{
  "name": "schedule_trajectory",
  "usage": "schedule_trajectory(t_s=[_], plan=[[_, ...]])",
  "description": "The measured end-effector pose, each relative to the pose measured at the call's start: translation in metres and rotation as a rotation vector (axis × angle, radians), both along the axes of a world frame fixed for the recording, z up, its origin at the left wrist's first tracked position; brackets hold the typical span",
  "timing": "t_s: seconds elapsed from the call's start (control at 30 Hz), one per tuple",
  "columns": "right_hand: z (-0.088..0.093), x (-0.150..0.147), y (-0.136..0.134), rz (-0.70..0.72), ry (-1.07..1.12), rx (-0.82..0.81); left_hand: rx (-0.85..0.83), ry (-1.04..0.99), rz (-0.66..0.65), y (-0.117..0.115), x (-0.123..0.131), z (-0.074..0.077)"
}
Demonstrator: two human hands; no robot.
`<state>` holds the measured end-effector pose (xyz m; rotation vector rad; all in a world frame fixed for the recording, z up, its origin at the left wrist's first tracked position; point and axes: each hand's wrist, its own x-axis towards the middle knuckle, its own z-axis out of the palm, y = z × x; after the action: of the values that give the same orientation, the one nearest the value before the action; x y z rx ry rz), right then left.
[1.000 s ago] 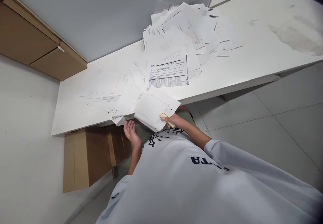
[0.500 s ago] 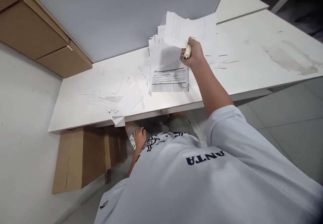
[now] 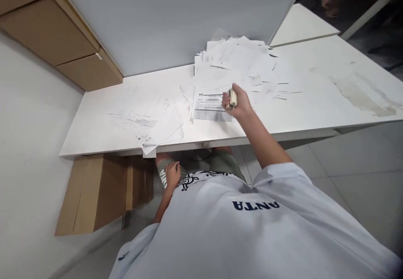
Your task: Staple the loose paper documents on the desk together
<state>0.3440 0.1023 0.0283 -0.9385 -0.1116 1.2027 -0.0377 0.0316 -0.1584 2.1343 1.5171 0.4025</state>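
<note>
Right hand (image 3: 236, 102) is fisted around a small cream-coloured stapler (image 3: 233, 97), its long axis pointing roughly away from me, above the white laminate desk (image 3: 315, 98). A printed white sheet with a table (image 3: 211, 112) lies just left of the fist, and a loose white paper pile (image 3: 239, 56) sits beyond it. Right is nearer both. Left hand (image 3: 172, 174) is below the desk edge, loosely curled, nothing visible in it.

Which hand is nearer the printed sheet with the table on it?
The right hand is nearer: holding a small cream stapler, it sits at the printed sheet's right edge. The left hand is farther away, below the front edge of the desk.
</note>
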Motion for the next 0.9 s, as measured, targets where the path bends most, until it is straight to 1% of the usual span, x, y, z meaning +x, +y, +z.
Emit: schedule_trajectory(t_s=[0.07, 0.1, 0.13, 0.17, 0.2, 0.23, 0.27, 0.3, 0.37, 0.43, 0.47, 0.5, 0.53, 0.57, 0.6, 0.67, 0.73, 0.83, 0.9], plan=[[-0.020, -0.043, -0.035, 0.128, -0.080, -0.023, 0.047, -0.054, -0.032, -0.005, -0.001, 0.014], [-0.031, -0.066, -0.054, 0.148, -0.144, -0.048, 0.109, -0.099, -0.079, -0.007, -0.001, 0.024], [-0.041, -0.087, -0.071, 0.138, -0.217, -0.078, 0.195, -0.152, -0.142, -0.006, -0.001, 0.036], [-0.049, -0.107, -0.087, 0.086, -0.290, -0.106, 0.298, -0.208, -0.209, -0.003, -0.001, 0.050], [-0.057, -0.125, -0.101, 0.050, -0.368, -0.123, 0.404, -0.257, -0.268, 0.004, -0.001, 0.065], [-0.063, -0.139, -0.113, 0.045, -0.421, -0.141, 0.494, -0.289, -0.300, 0.016, -0.002, 0.081], [-0.068, -0.151, -0.121, 0.047, -0.443, -0.149, 0.554, -0.297, -0.295, 0.033, -0.002, 0.098], [-0.071, -0.160, -0.128, 0.064, -0.455, -0.159, 0.593, -0.284, -0.272, 0.055, -0.003, 0.114], [-0.075, -0.173, -0.134, 0.115, -0.450, -0.185, 0.622, -0.205, -0.166, 0.111, -0.005, 0.144], [-0.076, -0.180, -0.135, 0.157, -0.459, -0.204, 0.580, -0.084, -0.087, 0.174, -0.009, 0.165], [-0.077, -0.182, -0.135, 0.164, -0.467, -0.206, 0.538, -0.014, -0.049, 0.203, -0.012, 0.170], [-0.078, -0.185, -0.135, 0.164, -0.475, -0.203, 0.480, 0.059, -0.002, 0.228, -0.016, 0.173], [-0.079, -0.186, -0.136, 0.163, -0.482, -0.199, 0.396, 0.125, 0.046, 0.249, -0.021, 0.173], [-0.081, -0.187, -0.136, 0.161, -0.487, -0.195, 0.310, 0.173, 0.084, 0.264, -0.026, 0.171], [-0.082, -0.187, -0.137, 0.158, -0.493, -0.194, 0.260, 0.202, 0.108, 0.274, -0.032, 0.168], [-0.087, -0.185, -0.137, 0.135, -0.512, -0.200, 0.242, 0.235, 0.121, 0.282, -0.041, 0.161], [-0.092, -0.180, -0.137, 0.083, -0.541, -0.204, 0.289, 0.275, 0.120, 0.283, -0.046, 0.157], [-0.097, -0.174, -0.135, 0.030, -0.560, -0.215, 0.325, 0.366, 0.113, 0.283, -0.045, 0.160], [-0.099, -0.175, -0.134, 0.053, -0.534, -0.239, 0.333, 0.415, 0.084, 0.288, -0.042, 0.166]])
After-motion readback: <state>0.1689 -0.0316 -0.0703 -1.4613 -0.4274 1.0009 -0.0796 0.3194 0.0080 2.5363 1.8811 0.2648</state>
